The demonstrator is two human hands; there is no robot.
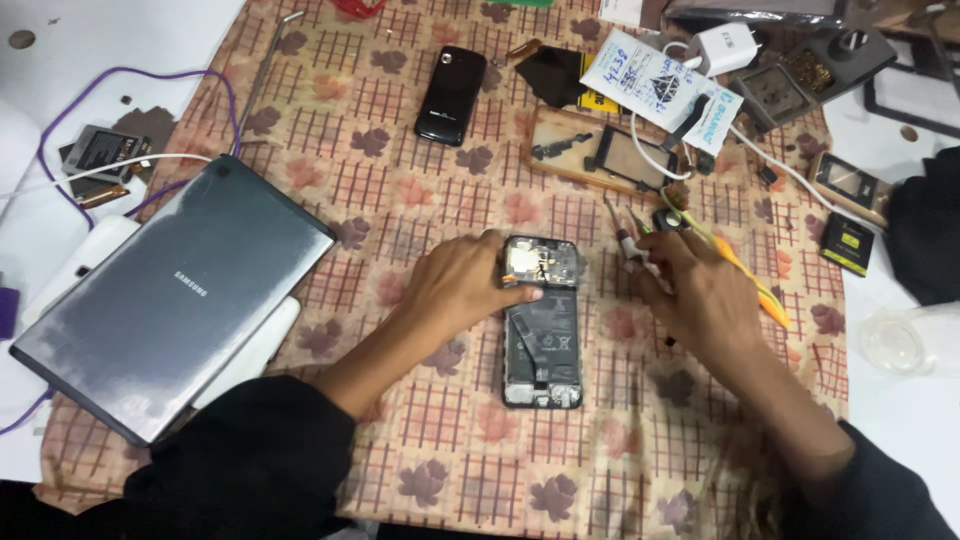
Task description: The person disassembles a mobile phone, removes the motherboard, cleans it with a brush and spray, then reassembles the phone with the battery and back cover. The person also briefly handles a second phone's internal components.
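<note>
From the head view, the opened smartphone [542, 322] lay back-up mid-cloth, its long axis running away from the person, camera end far. The left hand [460, 285], nearer, pressed curled fingers on its top left corner. The right hand [700, 290], just right of it, pinched a small screwdriver [628, 246].

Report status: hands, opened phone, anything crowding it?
Left hand pressing the opened black phone at its top. Right hand beside small tools. Grey tablet lies apart, left.
</note>
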